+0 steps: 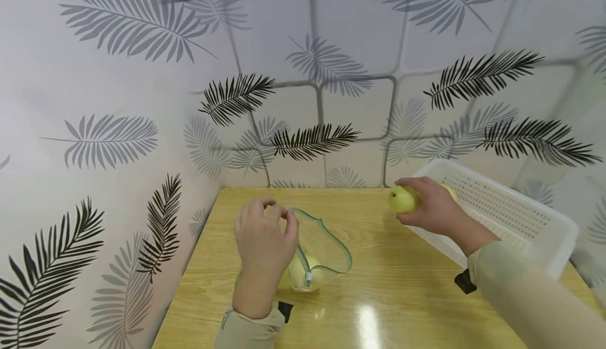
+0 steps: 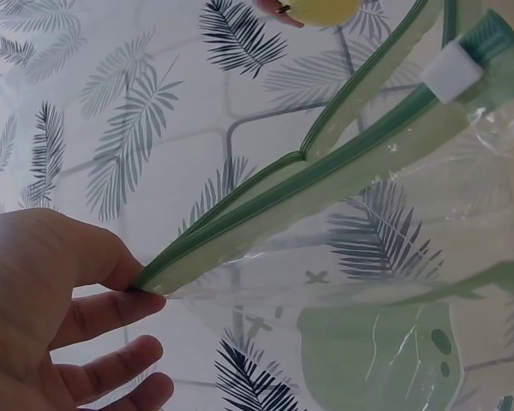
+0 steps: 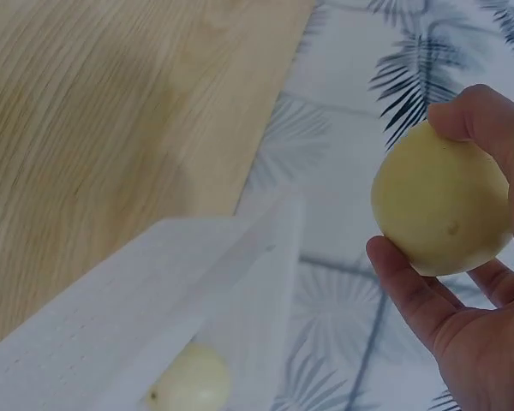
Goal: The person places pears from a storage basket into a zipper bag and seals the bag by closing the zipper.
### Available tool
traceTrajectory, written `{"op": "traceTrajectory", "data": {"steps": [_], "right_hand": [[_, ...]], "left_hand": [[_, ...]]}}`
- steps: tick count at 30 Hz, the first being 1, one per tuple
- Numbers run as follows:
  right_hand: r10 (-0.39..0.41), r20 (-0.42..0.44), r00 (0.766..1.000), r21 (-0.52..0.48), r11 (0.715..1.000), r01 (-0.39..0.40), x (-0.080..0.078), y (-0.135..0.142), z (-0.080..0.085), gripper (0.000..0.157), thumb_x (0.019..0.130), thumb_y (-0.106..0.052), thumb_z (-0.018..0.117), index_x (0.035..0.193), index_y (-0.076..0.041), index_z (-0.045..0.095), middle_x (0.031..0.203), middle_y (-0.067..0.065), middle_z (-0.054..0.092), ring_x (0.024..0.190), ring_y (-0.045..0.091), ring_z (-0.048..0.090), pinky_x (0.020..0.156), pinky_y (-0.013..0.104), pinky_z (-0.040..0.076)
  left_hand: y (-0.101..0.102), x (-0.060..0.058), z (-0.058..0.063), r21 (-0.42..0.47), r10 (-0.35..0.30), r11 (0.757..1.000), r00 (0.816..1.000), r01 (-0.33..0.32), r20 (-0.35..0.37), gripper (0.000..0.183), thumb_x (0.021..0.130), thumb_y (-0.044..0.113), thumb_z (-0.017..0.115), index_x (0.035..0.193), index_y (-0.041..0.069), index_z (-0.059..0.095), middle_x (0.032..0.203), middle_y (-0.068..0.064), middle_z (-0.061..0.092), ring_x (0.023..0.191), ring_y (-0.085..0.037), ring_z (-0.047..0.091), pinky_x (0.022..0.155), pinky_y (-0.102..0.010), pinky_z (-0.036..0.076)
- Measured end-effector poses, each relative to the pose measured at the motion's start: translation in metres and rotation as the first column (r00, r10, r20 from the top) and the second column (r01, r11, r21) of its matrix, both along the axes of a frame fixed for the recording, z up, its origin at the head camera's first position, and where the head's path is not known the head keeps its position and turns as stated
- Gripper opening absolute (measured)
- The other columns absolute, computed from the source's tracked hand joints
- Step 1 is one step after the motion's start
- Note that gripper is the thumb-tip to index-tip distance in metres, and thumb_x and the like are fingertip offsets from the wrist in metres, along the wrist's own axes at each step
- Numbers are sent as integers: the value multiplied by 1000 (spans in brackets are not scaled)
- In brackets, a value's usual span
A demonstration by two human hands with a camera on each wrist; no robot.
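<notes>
Clock directions refer to the head view unless noted. Nearest: a pale left sleeve point(image 1: 251, 330) at 6–7 o'clock and a pale right sleeve point(image 1: 535, 296) at 4 o'clock, each with a small black piece at the cuff. The wood-grained surface point(image 1: 402, 296) spreads beneath.

Left hand point(image 1: 265, 233), 7 o'clock: thumb and forefinger pinch one end of the green zip edge of a clear bag point(image 1: 349, 258); remaining fingers bent loosely, off the bag. Bag lies at 3–4 o'clock of this hand, its mouth spread apart. White slider point(image 2: 452, 73) on the zip; green print point(image 2: 377, 355) on the bag wall. Pale yellow bagged fruit point(image 1: 297, 275) low in the bag.

Right hand point(image 1: 433, 204), 4 o'clock: fingers and thumb grasp a round yellow fruit point(image 3: 441, 201), held in the air, apart from bag and basket.

White perforated basket point(image 1: 502, 196), 3–4 o'clock, just beyond and beside the right hand. Another yellow fruit point(image 3: 193, 381) inside it, at 7 o'clock in the right wrist view.

Farthest: wall point(image 1: 350, 107) printed with grey and black leaves.
</notes>
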State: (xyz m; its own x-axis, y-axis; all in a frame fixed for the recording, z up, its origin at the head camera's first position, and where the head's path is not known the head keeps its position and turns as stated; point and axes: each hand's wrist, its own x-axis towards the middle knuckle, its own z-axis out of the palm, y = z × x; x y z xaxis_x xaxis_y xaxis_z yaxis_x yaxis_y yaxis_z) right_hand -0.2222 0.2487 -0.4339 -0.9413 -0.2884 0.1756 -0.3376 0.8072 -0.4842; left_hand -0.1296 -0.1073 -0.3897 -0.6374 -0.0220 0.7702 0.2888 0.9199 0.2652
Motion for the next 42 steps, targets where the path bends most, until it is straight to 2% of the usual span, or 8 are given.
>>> {"op": "traceTrajectory", "data": {"steps": [3, 10, 15, 21, 26, 31, 35, 42], "right_hand": [[34, -35, 999, -23, 999, -35, 9, -14, 6, 76, 77, -23, 89, 145, -16, 56, 142, 19, 56, 114, 40, 62, 84, 54, 54], [127, -101, 987, -122, 983, -139, 30, -48, 17, 75, 74, -19, 91, 141, -21, 58, 137, 10, 59, 90, 24, 62, 66, 32, 54], [212, -177, 961, -164, 957, -241, 44, -72, 18, 74, 71, -16, 93, 137, -17, 61, 134, 9, 61, 101, 24, 64, 69, 31, 56], [308, -155, 939, -229, 913, -337, 61, -101, 16, 75, 71, -16, 94, 138, -22, 61, 133, 6, 60, 103, 21, 64, 66, 23, 57], [358, -132, 924, -238, 894, -380, 71, -124, 10, 75, 71, -19, 95, 138, -24, 61, 133, 2, 59, 100, 18, 63, 69, 26, 58], [392, -178, 903, -204, 883, -423, 78, -141, 4, 75, 70, -20, 95, 136, -22, 62, 133, 4, 59, 107, 20, 65, 78, 28, 59], [410, -201, 890, -179, 878, -445, 81, -149, 4, 74, 70, -20, 94, 137, -20, 62, 133, 6, 59, 110, 23, 66, 81, 30, 59], [398, -168, 902, -182, 887, -425, 75, -155, -1, 74, 71, -21, 93, 138, -17, 61, 129, 6, 60, 104, 20, 66, 79, 28, 58]], "left_hand": [[1, 0, 0, 10, 2, 1000, 1000, -2, 5, 17, 86, 15, 75, 70, 9, 70, 106, -13, 71, 96, -38, 65, 82, -57, 51], [2, -1, 0, 8, 0, 1000, 1000, 0, 31, 17, 85, 15, 75, 70, 9, 71, 108, -13, 71, 101, -38, 66, 87, -58, 51], [3, -2, -2, 6, 7, 1000, 999, -8, 44, 17, 85, 16, 75, 70, 9, 72, 108, -11, 71, 101, -37, 66, 86, -57, 51], [4, -2, -4, 9, -2, 1000, 999, 1, 34, 17, 85, 15, 76, 70, 8, 71, 106, -11, 71, 97, -37, 67, 82, -55, 54], [5, -3, -7, 3, -13, 1000, 1000, 13, 10, 16, 85, 14, 76, 72, 8, 70, 102, -11, 71, 88, -33, 68, 71, -50, 56], [6, -3, -8, -17, -7, 1000, 1000, 7, -8, 16, 86, 15, 76, 74, 8, 70, 95, -9, 70, 73, -27, 66, 59, -40, 55], [6, -2, -8, -25, 2, 1000, 1000, -2, 3, 15, 87, 16, 76, 75, 8, 70, 92, -8, 70, 69, -24, 64, 52, -36, 53], [6, -1, -7, -24, 1, 1000, 1000, 0, 19, 16, 87, 16, 76, 74, 8, 70, 93, -8, 70, 72, -25, 66, 55, -37, 55]]}}
